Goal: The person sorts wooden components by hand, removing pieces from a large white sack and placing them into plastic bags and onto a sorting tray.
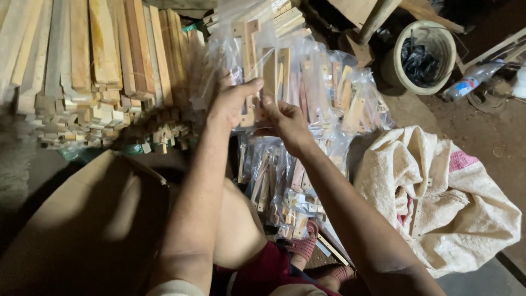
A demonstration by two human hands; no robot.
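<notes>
My left hand [233, 103] and my right hand [289, 123] are raised together in the middle of the view, both gripping a clear plastic bag [249, 46] that holds several flat wooden pieces with drilled holes. The left thumb presses the bag's front; the right fingers pinch its lower edge. Behind and below the hands lies a heap of similar filled plastic bags [334, 93], spreading down to more filled bags [276, 186] beside my knee.
A stack of long wooden slats [87, 60] fills the upper left. A brown cardboard box [82, 225] sits lower left. A white woven sack [438, 203] lies at right. A pale bucket [424, 55] and a plastic bottle [471, 81] stand upper right.
</notes>
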